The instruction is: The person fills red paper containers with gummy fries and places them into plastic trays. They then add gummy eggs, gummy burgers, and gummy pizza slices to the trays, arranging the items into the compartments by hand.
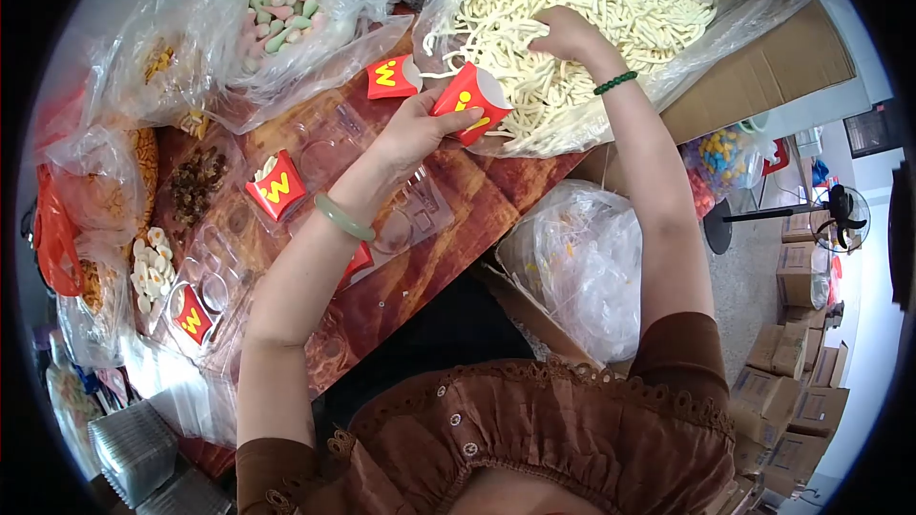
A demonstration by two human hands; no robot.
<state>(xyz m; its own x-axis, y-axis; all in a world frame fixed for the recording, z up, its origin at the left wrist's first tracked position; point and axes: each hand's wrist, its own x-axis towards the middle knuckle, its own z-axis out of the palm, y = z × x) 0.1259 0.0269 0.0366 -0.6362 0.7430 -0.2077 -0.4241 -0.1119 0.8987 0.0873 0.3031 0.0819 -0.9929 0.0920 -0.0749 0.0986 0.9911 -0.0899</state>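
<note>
My left hand (pixel 417 133) grips a red fry carton (pixel 473 103) with a yellow mark, its open end toward the upper right. In a plastic-lined cardboard box lies a big heap of pale yellow sticks (pixel 611 0). At the heap's surface is my right hand (pixel 565 35), fingers curved down and partly apart; whether sticks are between the fingertips is hard to see. Another red carton (pixel 386 78) lies just beyond my left hand. A carton with pale sticks in it (pixel 276 187) sits on a clear tray, and one more (pixel 192 317) is at the lower left.
Bags of pink and green pieces (pixel 281 0) and of orange items stand along the table's far and left sides. White pieces (pixel 153 272) lie at the left. Stacked clear trays (pixel 134 448) are at bottom left; a plastic-filled box (pixel 582 257) and a fan (pixel 842 217) are right.
</note>
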